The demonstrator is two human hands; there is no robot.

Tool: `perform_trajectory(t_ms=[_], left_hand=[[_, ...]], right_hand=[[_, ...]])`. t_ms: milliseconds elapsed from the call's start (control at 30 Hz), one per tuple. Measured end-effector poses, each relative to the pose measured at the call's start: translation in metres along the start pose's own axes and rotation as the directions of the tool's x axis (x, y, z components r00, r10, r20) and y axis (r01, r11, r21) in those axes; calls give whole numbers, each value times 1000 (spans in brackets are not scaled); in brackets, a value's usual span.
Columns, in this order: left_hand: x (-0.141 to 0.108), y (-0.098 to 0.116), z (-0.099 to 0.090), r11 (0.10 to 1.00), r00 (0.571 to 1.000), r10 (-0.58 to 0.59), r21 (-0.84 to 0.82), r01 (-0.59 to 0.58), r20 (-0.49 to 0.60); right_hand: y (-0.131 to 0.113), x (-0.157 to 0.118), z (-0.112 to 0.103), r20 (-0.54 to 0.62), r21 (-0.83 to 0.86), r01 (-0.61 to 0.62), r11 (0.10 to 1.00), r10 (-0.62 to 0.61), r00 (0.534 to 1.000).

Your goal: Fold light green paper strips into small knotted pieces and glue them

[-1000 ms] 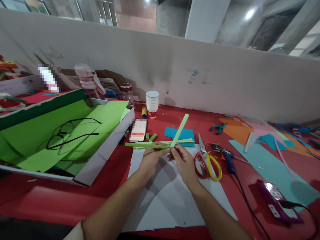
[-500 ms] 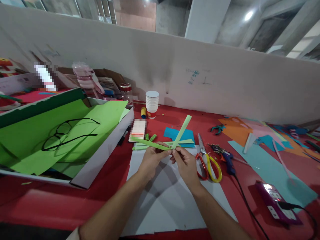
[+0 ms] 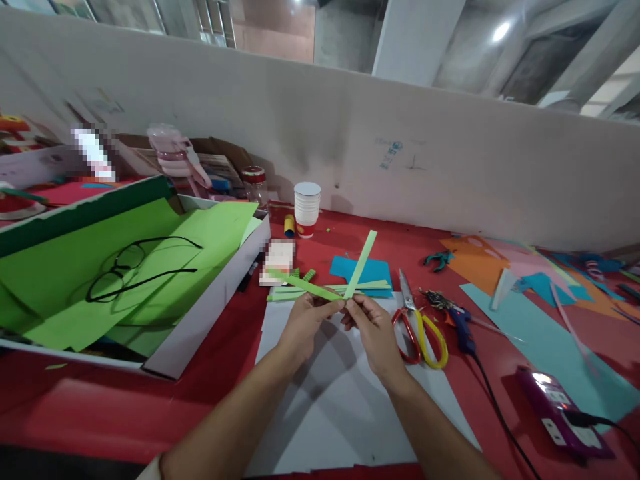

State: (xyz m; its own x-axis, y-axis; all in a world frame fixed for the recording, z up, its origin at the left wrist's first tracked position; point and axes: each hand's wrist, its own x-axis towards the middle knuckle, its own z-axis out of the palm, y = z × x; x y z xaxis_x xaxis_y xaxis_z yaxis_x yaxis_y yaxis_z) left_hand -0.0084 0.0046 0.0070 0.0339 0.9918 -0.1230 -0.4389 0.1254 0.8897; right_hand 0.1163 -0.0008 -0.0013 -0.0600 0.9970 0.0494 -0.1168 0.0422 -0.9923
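Two green paper strips meet at their ends between my fingertips, above a white sheet (image 3: 320, 427). My left hand (image 3: 306, 323) pinches the darker green strip (image 3: 305, 285), which points up and to the left. The paler green strip (image 3: 362, 262) rises up and to the right from the fingertips of my right hand (image 3: 371, 327). Behind my hands lie more pale strips (image 3: 377, 285), small folded green pieces (image 3: 309, 275) and blue paper (image 3: 380, 270). Scissors (image 3: 421, 327) with red and yellow handles lie right of my right hand.
On the left, a box (image 3: 210, 300) holds green paper and black glasses (image 3: 120, 270). Stacked paper cups (image 3: 307, 210) stand by the wall. To the right are a glue gun (image 3: 463, 327), teal pliers (image 3: 439, 260), coloured paper (image 3: 545, 340) and a purple power device (image 3: 563, 413).
The pale strip has tilted slightly more upright, its top shifting left. Both hands keep their pinch at the joint. The whole view has shifted slightly.
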Motion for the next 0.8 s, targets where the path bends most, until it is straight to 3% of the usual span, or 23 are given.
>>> perform_trajectory(t_ms=[133, 300, 500, 667, 800], left_hand=[[0, -1, 0, 1000, 1000, -13, 8, 14, -5], [1, -4, 0, 1000, 1000, -18, -2, 18, -21], [2, -7, -4, 993, 995, -103, -62, 103, 7], [2, -8, -4, 994, 995, -96, -58, 95, -24], [3, -9, -2, 995, 995, -90, -49, 88, -41]], right_hand=[[0, 0, 0, 0, 52, -23, 998, 23, 1000], [-1, -1, 0, -8, 1, 7, 1000, -7, 1000], [1, -1, -2, -28, -19, -46, 999, 45, 999], [-2, -1, -2, -11, 84, -60, 995, 62, 998], [-2, -2, -1, -4, 60, -54, 997, 54, 999]])
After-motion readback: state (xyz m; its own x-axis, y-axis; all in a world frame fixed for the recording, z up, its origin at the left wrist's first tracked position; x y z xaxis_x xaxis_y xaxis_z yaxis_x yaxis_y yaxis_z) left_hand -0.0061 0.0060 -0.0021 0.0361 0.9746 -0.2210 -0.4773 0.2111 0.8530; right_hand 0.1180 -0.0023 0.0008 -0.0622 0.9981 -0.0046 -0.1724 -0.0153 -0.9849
